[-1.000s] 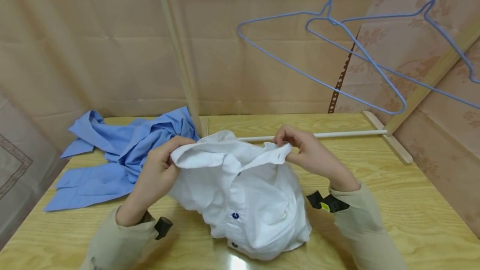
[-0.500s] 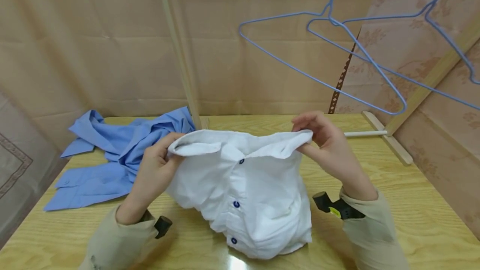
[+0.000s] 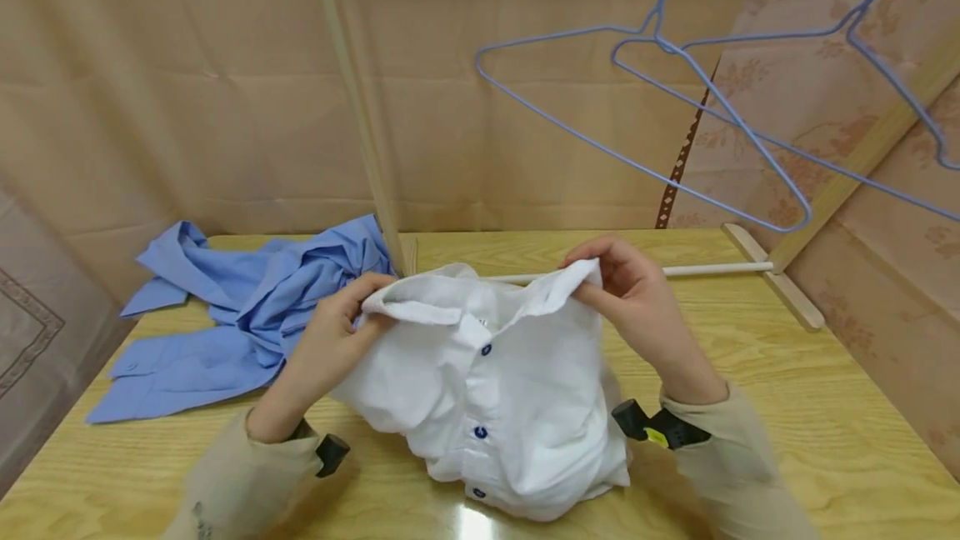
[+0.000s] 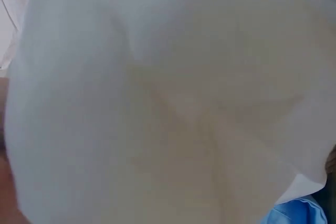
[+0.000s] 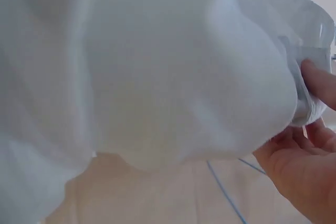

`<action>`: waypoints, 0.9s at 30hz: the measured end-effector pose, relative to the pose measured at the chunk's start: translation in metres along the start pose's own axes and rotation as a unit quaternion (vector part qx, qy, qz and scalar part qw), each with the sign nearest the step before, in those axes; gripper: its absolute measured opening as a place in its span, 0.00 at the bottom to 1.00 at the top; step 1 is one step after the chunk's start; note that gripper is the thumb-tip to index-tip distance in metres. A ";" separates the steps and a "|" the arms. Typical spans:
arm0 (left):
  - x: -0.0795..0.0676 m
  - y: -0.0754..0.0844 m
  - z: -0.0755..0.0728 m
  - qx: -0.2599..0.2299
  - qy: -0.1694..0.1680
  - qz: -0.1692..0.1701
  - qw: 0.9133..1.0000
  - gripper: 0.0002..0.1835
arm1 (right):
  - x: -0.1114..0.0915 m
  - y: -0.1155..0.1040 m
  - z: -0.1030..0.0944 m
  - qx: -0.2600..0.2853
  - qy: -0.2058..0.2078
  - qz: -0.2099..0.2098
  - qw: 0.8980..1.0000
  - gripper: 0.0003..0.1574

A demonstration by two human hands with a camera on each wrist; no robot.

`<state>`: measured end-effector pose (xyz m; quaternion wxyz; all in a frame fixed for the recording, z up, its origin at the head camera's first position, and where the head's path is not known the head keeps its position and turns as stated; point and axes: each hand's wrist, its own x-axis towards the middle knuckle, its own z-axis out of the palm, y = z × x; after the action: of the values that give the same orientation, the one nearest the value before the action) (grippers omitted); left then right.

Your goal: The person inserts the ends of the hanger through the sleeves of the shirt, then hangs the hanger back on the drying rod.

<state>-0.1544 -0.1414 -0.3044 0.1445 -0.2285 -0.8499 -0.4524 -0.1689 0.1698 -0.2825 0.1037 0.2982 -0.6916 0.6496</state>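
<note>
A white shirt (image 3: 536, 394) with dark blue buttons hangs bunched between both hands, collar up, its lower part close over the table. The left hand (image 3: 330, 348) grips one side of the collar, thumb toward me. On the opposite side, the right hand (image 3: 637, 307) pinches the other collar end between thumb and fingers. White cloth (image 4: 157, 103) fills most of the left wrist view, so the left fingers are largely hidden there. In the right wrist view, the thumb and fingers of the right hand (image 5: 302, 166) hold the collar edge.
A crumpled blue shirt (image 3: 255, 307) lies on the wooden table (image 3: 810, 407) at the left. Two blue wire hangers, the nearer hanger (image 3: 585, 137) and another hanger (image 3: 847, 169), hang at upper right. A wooden post (image 3: 352, 98) and a white rod (image 3: 712, 270) stand behind the white shirt.
The right hand moved outward to the right, stretching the collar, then came partway back in. The left hand shifted slightly right. Both hands keep hold of the white shirt.
</note>
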 end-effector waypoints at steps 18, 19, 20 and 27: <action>0.001 -0.009 -0.003 0.042 -0.185 -0.052 0.980 0.31 | -0.003 0.020 0.008 -0.131 -0.282 0.073 0.948 0.36; 0.000 -0.009 -0.003 0.027 -0.196 -0.060 0.978 0.31 | -0.004 0.020 0.009 -0.137 -0.284 0.076 0.946 0.35; 0.000 -0.009 -0.004 0.010 -0.206 -0.069 0.976 0.30 | -0.004 0.019 0.010 -0.136 -0.284 0.086 0.945 0.33; 0.001 -0.008 -0.005 -0.106 -0.188 -0.121 0.969 0.26 | -0.003 0.020 0.014 -0.137 -0.262 0.127 0.947 0.32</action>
<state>-0.1594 -0.1487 -0.3065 -0.0988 -0.2188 -0.8306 -0.5025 -0.1735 0.1568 -0.3026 -0.1247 0.3501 -0.8091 0.4552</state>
